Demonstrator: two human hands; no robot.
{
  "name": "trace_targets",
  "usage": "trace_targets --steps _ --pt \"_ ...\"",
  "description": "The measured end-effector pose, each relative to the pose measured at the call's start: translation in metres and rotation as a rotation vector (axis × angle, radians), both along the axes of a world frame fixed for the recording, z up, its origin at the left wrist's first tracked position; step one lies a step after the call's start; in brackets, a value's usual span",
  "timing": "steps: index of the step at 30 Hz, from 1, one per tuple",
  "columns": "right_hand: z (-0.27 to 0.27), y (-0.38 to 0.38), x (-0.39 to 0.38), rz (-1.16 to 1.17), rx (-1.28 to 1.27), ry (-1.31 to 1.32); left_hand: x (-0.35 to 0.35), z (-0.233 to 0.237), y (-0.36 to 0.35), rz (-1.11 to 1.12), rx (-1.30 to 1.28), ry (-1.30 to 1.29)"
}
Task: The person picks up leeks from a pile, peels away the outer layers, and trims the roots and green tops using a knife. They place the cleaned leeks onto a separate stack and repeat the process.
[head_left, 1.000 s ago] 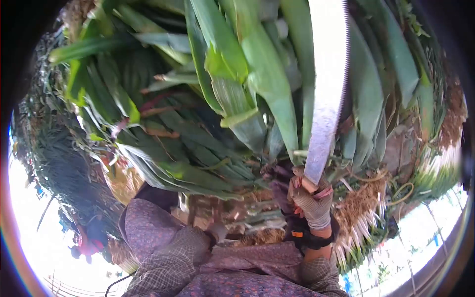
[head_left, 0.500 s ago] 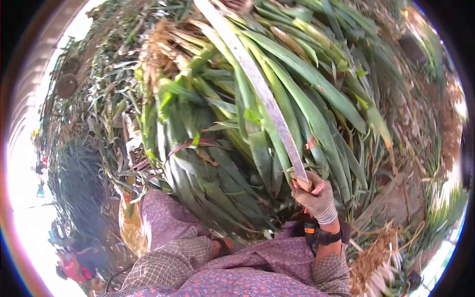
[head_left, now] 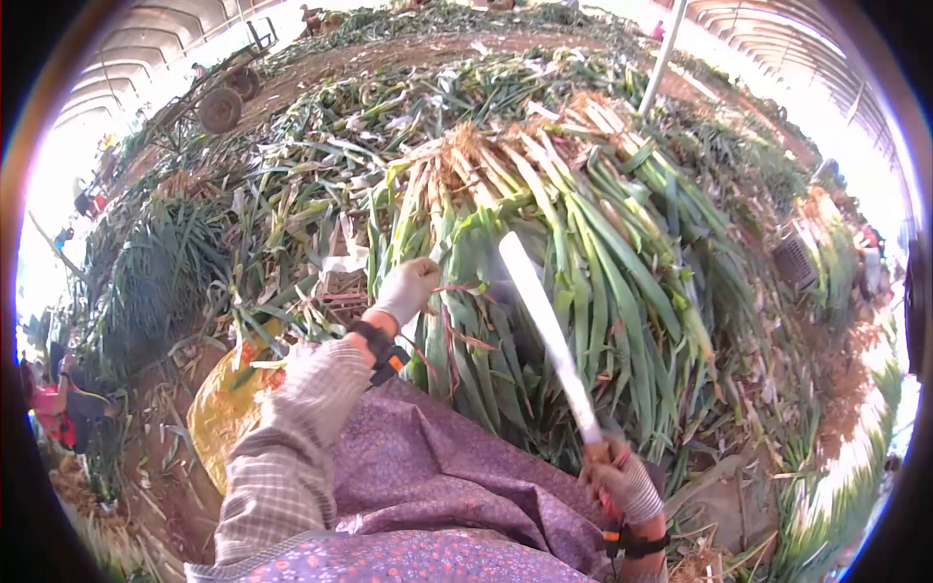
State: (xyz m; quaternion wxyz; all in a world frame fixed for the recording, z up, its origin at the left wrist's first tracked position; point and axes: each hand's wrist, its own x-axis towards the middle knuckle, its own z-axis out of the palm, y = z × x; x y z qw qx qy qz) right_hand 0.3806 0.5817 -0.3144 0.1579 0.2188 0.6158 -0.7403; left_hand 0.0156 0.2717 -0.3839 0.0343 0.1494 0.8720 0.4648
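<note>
My right hand [head_left: 622, 484], in a striped glove, is closed around the handle of a long, straight-bladed knife [head_left: 547, 335]. Its blade points up and away, over the front of a big pile of leeks [head_left: 622, 262]. At the pile's left side, my left hand [head_left: 408, 289], also gloved, has its fingers curled on a leek at the edge; the exact grip is partly hidden. The leeks lie with roots at the far end and green leaves hanging toward my lap. A floral purple apron [head_left: 437, 466] covers my legs.
A yellow sack [head_left: 219, 403] lies left of my knees. Loose leaves and trimmings [head_left: 330, 136] cover the ground beyond. A wheeled cart [head_left: 222, 109] stands far left, a pole [head_left: 665, 58] behind the pile, and a crate [head_left: 795, 260] at right. A person in red [head_left: 53, 408] is at far left.
The view has tilted up, showing more ground and the cart. My left hand has come out over the pile's left side. The right hand, with the knife, sits lower in view.
</note>
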Motion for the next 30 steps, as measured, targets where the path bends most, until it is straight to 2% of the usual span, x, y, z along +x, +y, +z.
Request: trace_targets --steps 1,2,4,5,6,7,8,10,11,13,14,16,18,21,23,25,27,29,30 --pt "-0.009 -0.006 0.012 0.010 -0.045 0.034 -0.002 -0.016 0.006 0.030 -0.195 0.103" --pt "0.016 -0.017 0.018 0.066 -0.021 -0.076 0.000 -0.030 0.011 0.068 -0.391 0.204" --pt "0.022 -0.039 0.030 0.064 -0.035 -0.123 0.003 -0.060 0.018 0.088 -0.402 0.180" --pt "0.018 -0.049 0.033 0.024 -0.045 -0.164 0.006 -0.050 0.022 0.085 -0.438 0.148" --pt "0.012 -0.057 0.034 -0.018 -0.064 -0.204 0.008 -0.035 0.022 0.071 -0.499 0.009" --pt "0.008 -0.054 0.029 0.155 -0.012 -0.222 0.003 -0.040 0.019 0.020 -0.558 -0.027" --pt "0.004 -0.057 0.027 0.116 -0.031 -0.275 0.003 -0.033 0.017 -0.029 -0.617 -0.063" --pt "-0.001 -0.066 0.028 0.035 -0.062 -0.375 0.010 -0.019 0.014 -0.160 -0.562 -0.231" --pt "0.020 -0.076 0.020 0.153 0.209 -0.291 0.041 0.016 0.020 -0.237 -0.699 -0.106" --pt "-0.012 -0.062 0.034 0.072 0.099 -0.144 0.063 0.006 0.017 -0.269 -0.573 0.061" --pt "-0.024 -0.056 0.036 0.032 0.047 -0.072 0.068 0.017 0.018 -0.313 -0.597 0.023" --pt "-0.013 -0.061 0.034 0.022 0.092 0.019 0.076 0.017 0.017 -0.365 -0.587 0.082" --pt "-0.024 -0.062 0.040 -0.018 0.091 0.058 0.081 0.043 0.013 -0.429 -0.630 0.032" --pt "-0.036 -0.062 0.000 0.056 0.043 -0.044 0.070 0.051 0.006 -0.434 -0.637 -0.015" --pt "-0.022 -0.088 -0.050 0.087 0.037 -0.040 0.052 0.053 -0.007 -0.380 -0.581 -0.109" --pt "-0.049 -0.097 -0.103 0.244 0.073 -0.061 0.047 0.029 -0.014 -0.303 -0.543 0.008" --pt "-0.063 -0.130 -0.141 0.209 0.165 -0.004 0.049 -0.003 -0.020 -0.275 -0.501 0.101" --pt "-0.042 -0.139 -0.146 0.236 0.203 -0.011 0.050 0.011 -0.041 -0.376 -0.362 0.171" --pt "-0.020 -0.135 -0.132 0.263 0.191 -0.056 0.056 0.020 -0.047 -0.446 -0.539 0.083"
